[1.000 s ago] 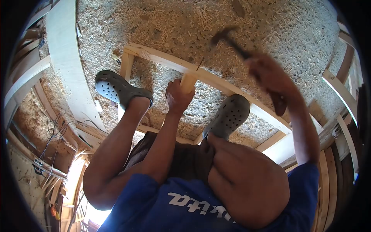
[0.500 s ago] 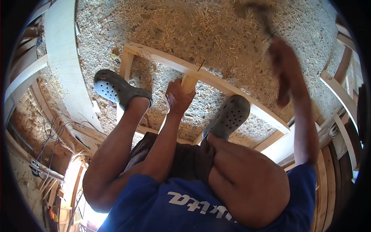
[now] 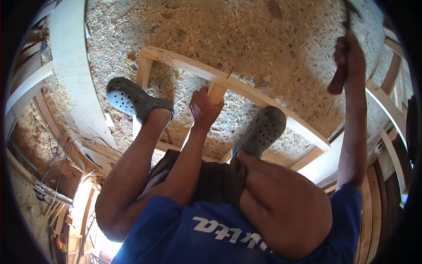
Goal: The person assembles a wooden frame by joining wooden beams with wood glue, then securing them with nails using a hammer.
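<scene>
My left hand (image 3: 205, 108) is wrapped round a short wooden crosspiece (image 3: 216, 93), close to where it meets the long rail of a wooden frame (image 3: 184, 64). A nail (image 3: 230, 72) stands up from the rail at that joint, with part of its shank showing. Raised at the upper right, my right hand (image 3: 353, 57) grips a hammer (image 3: 337, 80) by its reddish-brown handle. The dark hammer head is at the top edge of the view, slightly blurred, well away from the nail.
My feet in grey clogs (image 3: 263, 132) are at the frame, one on each side of my left hand. Wood shavings cover the floor (image 3: 211, 26). A long pale board (image 3: 72, 66) lies at left, near tangled wires (image 3: 57, 147). Curved wooden pieces (image 3: 387, 103) stand at right.
My right hand has moved up and to the right with the hammer, away from the nail. My left hand and the frame have stayed almost in place.
</scene>
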Tool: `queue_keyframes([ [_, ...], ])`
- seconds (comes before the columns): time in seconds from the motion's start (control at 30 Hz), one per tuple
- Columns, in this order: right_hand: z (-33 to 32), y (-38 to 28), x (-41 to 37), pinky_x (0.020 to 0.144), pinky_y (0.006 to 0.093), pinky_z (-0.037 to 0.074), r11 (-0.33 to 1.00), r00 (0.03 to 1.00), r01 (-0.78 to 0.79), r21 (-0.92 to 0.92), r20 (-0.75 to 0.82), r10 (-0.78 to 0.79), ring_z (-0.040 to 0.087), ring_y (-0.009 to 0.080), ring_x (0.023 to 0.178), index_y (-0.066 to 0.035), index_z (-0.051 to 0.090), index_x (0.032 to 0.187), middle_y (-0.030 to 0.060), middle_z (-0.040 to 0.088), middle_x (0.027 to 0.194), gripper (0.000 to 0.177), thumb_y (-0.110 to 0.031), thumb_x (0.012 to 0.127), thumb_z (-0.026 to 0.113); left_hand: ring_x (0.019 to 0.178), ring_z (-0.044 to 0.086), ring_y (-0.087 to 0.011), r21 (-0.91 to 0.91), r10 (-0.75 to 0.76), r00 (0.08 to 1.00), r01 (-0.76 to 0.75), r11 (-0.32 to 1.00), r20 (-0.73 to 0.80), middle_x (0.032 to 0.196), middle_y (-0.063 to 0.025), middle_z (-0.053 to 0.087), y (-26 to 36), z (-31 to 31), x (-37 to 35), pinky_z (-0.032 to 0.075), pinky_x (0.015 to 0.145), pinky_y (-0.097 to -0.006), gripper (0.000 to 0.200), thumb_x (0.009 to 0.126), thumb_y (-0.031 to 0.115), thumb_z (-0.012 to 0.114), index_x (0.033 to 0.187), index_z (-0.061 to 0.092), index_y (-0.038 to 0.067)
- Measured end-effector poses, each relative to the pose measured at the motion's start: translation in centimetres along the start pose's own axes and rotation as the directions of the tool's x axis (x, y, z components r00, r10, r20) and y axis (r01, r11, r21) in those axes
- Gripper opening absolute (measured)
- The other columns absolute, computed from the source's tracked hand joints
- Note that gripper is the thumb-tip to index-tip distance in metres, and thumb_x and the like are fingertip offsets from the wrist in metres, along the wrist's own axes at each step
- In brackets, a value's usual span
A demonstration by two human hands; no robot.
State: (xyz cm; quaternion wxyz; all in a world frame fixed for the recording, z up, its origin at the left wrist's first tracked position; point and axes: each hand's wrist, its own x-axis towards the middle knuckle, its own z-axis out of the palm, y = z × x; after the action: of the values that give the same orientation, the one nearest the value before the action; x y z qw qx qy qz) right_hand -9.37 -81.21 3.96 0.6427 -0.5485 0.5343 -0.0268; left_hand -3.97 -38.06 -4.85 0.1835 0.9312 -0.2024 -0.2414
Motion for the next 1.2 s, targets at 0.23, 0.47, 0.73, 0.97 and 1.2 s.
queue_keyframes([
  [0.23, 8.0, 6.1, -6.8, 0.039, 0.0280, 0.041, 0.981, 0.987, -0.145, -0.130, 0.048, 0.153, 0.046, 0.0089, 0.043, -0.004, 0.051, 0.137, -0.0002, 0.054, 0.066, 0.039, -0.028, 0.107, 0.052, 0.085, 0.062, -0.0348, -0.168, 0.072, 0.990, -0.052, 0.984, 0.118, 0.090, -0.0176, 0.064, -1.2, -1.2, 0.5, 0.051, 0.077, -0.0467, 0.055, 0.081, 0.037, 0.083, 0.114, 0.061, -0.002],
  [0.47, 7.1, 7.9, -9.1, 0.039, 0.0259, 0.039, 0.967, 0.962, 0.008, -0.253, 0.266, 0.062, 0.045, 0.0066, 0.044, -0.005, 0.047, 0.145, -0.0031, 0.050, 0.062, 0.047, -0.030, 0.105, 0.054, 0.090, 0.069, -0.0235, -0.565, -0.108, 0.934, 0.294, 0.771, 0.339, 0.098, -0.0155, 0.074, 0.7, -1.5, 3.7, 0.052, 0.081, -0.0370, 0.041, 0.094, 0.035, 0.074, 0.112, 0.071, -0.002],
  [0.73, 5.0, 6.9, -8.4, 0.041, 0.0264, 0.038, 0.925, 0.950, -0.018, -0.379, 0.282, 0.134, 0.045, 0.0062, 0.045, -0.008, 0.048, 0.147, -0.0030, 0.051, 0.063, 0.048, -0.030, 0.105, 0.055, 0.104, 0.066, -0.0160, -0.499, -0.137, 0.896, 0.356, 0.790, 0.422, 0.111, -0.0132, 0.074, 0.2, -1.7, 3.4, 0.050, 0.092, -0.0319, 0.044, 0.096, 0.031, 0.073, 0.122, 0.067, -0.004],
  [0.97, 2.5, 5.4, -7.9, 0.041, 0.0260, 0.038, 0.866, 0.931, -0.010, -0.499, 0.311, 0.190, 0.046, 0.0060, 0.045, -0.008, 0.045, 0.151, -0.0015, 0.054, 0.066, 0.053, -0.032, 0.105, 0.057, 0.093, 0.067, -0.0140, -0.654, -0.057, 0.942, 0.272, 0.706, 0.331, 0.101, -0.0097, 0.075, -0.5, -1.6, 3.9, 0.052, 0.084, -0.0320, 0.035, 0.092, 0.027, 0.077, 0.111, 0.072, -0.002],
  [1.2, 0.4, 5.0, -8.4, 0.039, 0.0251, 0.039, 0.858, 0.912, 0.003, -0.514, 0.354, 0.209, 0.049, 0.0057, 0.044, -0.006, 0.047, 0.150, -0.0002, 0.057, 0.070, 0.052, -0.028, 0.104, 0.058, 0.095, 0.065, -0.0114, -0.599, -0.082, 0.865, 0.408, 0.689, 0.495, 0.103, -0.0079, 0.074, -1.1, -2.4, 4.5, 0.051, 0.083, -0.0299, 0.045, 0.091, 0.035, 0.078, 0.117, 0.070, -0.001],
])
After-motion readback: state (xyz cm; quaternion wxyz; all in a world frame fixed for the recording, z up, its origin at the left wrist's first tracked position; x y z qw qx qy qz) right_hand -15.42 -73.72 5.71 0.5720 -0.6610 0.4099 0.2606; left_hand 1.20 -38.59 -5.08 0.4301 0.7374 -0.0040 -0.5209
